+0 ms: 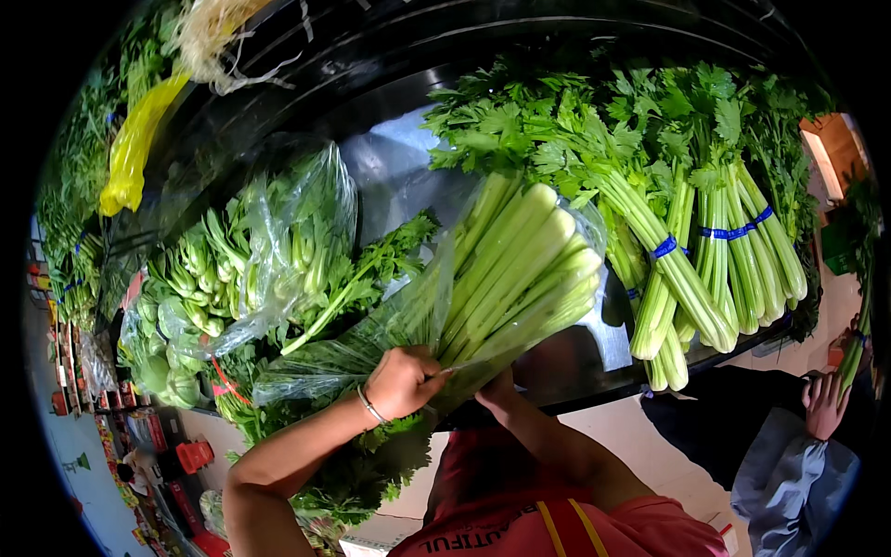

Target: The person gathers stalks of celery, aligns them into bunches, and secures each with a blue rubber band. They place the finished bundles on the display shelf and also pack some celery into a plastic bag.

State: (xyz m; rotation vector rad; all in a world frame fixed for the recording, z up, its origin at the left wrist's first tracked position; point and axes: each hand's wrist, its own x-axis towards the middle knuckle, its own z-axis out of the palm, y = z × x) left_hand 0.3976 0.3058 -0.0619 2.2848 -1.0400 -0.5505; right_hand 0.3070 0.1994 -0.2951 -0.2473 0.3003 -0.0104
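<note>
My left hand (405,383), with a bangle at the wrist, grips the edge of a clear plastic bag (327,372). Inside the bag lie several thick celery bunches (518,268), their pale bases pointing up and right, their leaves towards the lower left. My right hand (495,387) reaches under the bagged celery from the near side; its fingers are hidden beneath it. A loose celery stalk (341,296) lies just beyond the bag, on the left.
Celery bunches with blue bands (724,244) lie at the right of the dark display shelf (585,390). Bagged leafy greens (278,250) lie at the left. A yellow plastic bag (143,143) hangs upper left. At right, another person's hand (826,404) holds greens.
</note>
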